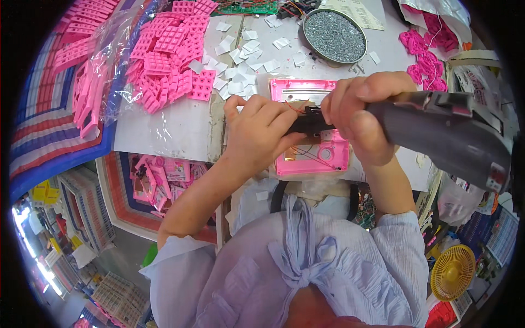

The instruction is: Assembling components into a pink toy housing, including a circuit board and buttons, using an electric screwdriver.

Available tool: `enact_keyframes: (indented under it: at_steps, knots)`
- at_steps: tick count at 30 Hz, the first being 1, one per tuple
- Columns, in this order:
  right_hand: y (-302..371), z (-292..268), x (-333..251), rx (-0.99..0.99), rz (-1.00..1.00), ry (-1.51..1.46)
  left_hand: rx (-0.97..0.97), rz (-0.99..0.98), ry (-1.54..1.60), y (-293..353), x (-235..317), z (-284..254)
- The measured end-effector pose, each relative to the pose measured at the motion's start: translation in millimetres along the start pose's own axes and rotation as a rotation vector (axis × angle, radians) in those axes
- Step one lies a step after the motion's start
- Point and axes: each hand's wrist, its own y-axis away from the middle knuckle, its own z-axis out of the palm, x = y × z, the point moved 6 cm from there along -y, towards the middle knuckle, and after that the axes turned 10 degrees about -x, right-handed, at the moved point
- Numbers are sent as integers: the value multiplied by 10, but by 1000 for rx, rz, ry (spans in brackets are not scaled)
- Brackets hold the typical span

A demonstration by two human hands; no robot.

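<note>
My right hand [363, 112] is wrapped round a dark cordless power screwdriver [437, 128], which lies nearly level with its nose pointing left. Under the tool's nose sits a pink plastic housing [311, 164] with thin red wires and a round ring in its near part. My left hand [260, 126] is curled over the housing's left side, its fingers closed beside the screwdriver's nose. What those fingers pinch is hidden, and so is the tool's tip. Beyond the housing stands a round tin [334, 35] full of small grey metal screws.
Pink button pads [175, 54] are heaped at the far left, beside a clear plastic bag [109, 71]. White paper squares [240, 60] lie scattered behind my left hand. Green circuit boards [249, 6] and pink cords [424, 60] lie farther back. A lined bin [126, 213] holds pink parts.
</note>
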Motion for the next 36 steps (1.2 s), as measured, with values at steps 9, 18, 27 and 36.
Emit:
enact_keyframes:
  at_steps: [9,18,27,36]
  knots:
    - [16,64,117,-58,43,106,25,34,44,-2,-23,25]
    - [-12,169,75,-279,80,371,59,92,46,34,-16,65]
    - [101,-107,220,-302,359,268,-24,31,140,-3,-108,75]
    - [178,-407,325,-472,509,711,78,-174,466,65,-210,117]
